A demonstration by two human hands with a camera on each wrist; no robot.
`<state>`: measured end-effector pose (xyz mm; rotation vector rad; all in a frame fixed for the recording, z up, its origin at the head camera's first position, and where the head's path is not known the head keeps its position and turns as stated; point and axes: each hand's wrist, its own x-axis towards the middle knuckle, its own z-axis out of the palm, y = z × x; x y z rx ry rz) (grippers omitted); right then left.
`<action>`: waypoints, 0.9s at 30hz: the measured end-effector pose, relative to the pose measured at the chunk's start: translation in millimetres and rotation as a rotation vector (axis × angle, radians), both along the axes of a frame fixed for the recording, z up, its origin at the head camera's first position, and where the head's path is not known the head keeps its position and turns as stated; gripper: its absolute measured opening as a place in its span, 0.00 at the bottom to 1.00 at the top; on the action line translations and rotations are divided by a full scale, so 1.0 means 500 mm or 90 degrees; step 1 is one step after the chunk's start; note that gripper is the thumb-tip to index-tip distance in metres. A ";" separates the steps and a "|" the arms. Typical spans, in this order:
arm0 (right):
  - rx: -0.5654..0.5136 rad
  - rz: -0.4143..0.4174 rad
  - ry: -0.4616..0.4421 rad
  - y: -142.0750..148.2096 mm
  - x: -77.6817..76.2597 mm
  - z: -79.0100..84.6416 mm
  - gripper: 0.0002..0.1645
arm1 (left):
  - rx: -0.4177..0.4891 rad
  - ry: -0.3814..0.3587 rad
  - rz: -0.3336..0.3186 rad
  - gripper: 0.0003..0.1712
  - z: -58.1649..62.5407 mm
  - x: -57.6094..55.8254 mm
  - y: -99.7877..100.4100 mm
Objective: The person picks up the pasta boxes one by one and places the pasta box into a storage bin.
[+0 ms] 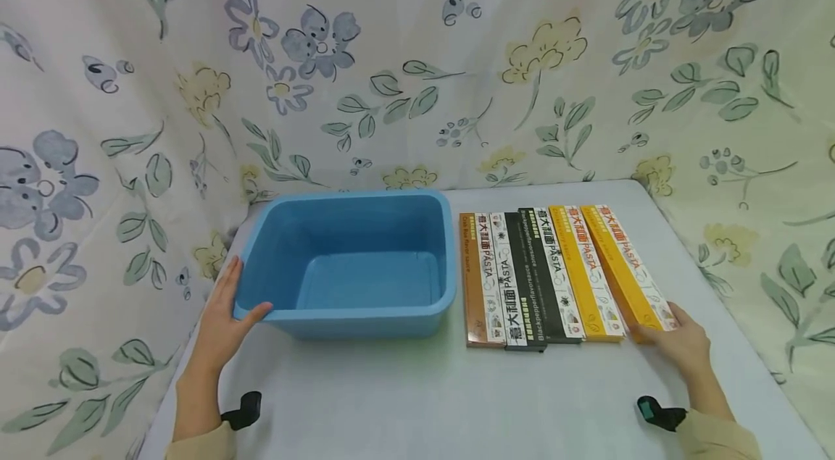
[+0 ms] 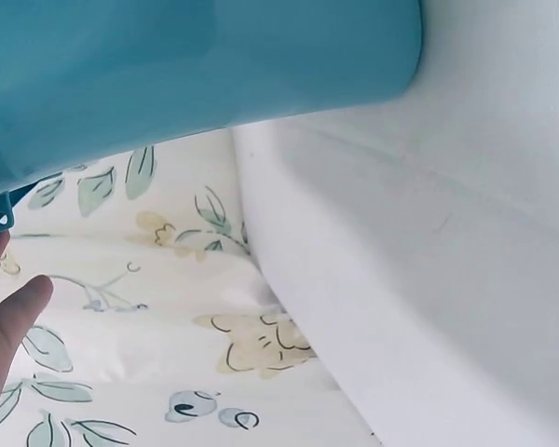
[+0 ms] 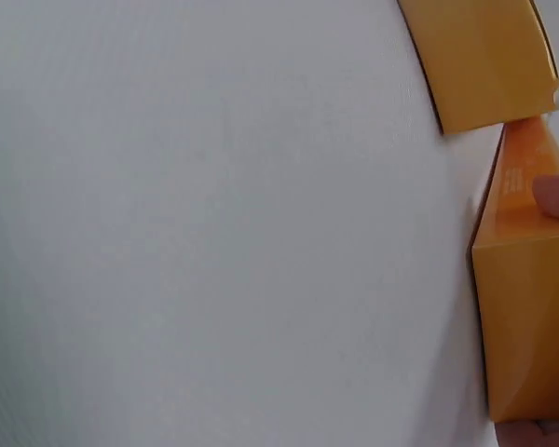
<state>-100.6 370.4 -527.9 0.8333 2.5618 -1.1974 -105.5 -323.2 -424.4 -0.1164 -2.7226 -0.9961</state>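
Note:
My left hand [image 1: 218, 333] rests at the near left corner of a blue plastic bin [image 1: 365, 326], thumb over the front rim and straight fingers along the left side. In the left wrist view, fingertips [image 2: 28, 303] show beside the bin's rim tab. The bin has nothing inside. On the right, my right hand [image 1: 685, 344] grips the near end of the rightmost yellow pasta box [image 1: 622, 264]. The right wrist view shows the thumb on one face of that box [image 3: 531, 326] and fingertips at its opposite edge.
Left of the held box lie another yellow pasta box [image 1: 587, 275], two black-and-white boxes including a black one [image 1: 554, 286], and a brown one [image 1: 476, 279], side by side. They lie on a white table [image 1: 417, 402]. A floral curtain [image 1: 417, 47] hangs behind and at both sides.

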 end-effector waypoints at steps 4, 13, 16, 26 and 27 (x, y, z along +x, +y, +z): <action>-0.084 -0.103 0.025 -0.013 0.001 0.003 0.62 | 0.001 -0.015 -0.012 0.54 0.001 0.001 -0.001; -0.151 -0.172 0.051 -0.028 0.003 0.016 0.60 | 0.002 -0.037 -0.004 0.56 0.010 0.003 -0.003; -0.154 -0.189 0.058 -0.031 0.005 0.017 0.59 | 0.004 -0.041 0.001 0.55 0.012 0.002 -0.003; -0.157 -0.235 0.096 -0.034 0.006 0.033 0.58 | -0.001 -0.039 0.002 0.55 0.012 0.002 0.000; -0.161 -0.232 0.099 -0.034 0.006 0.040 0.58 | 0.000 -0.041 0.004 0.55 0.012 0.002 0.000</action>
